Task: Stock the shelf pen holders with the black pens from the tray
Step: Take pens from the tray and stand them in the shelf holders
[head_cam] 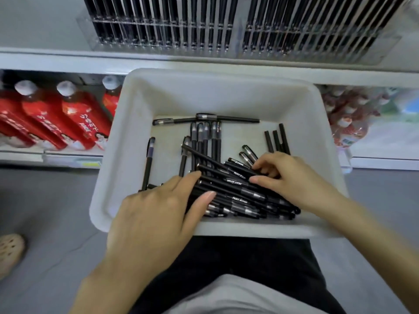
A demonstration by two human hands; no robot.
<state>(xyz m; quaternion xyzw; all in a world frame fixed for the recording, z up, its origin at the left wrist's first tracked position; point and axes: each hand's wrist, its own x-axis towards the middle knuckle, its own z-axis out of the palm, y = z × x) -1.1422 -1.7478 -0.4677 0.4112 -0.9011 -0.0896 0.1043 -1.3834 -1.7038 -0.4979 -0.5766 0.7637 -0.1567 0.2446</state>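
Head view, white tray point(140, 105) against shelf edge point(68, 61), open floor along its far wall, black pens point(229, 185) heaped near side, left grip point(158, 207) clamped round bundle, right grip point(292, 177) curled onto same pens, pen holders point(204, 30) above.

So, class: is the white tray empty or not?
Not empty: many black pens lie loose in the tray.

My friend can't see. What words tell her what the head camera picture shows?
A person's left hand and right hand gather a bundle of black pens in a white tray. Behind it, clear shelf pen holders hold rows of pens; red bottles sit at left.
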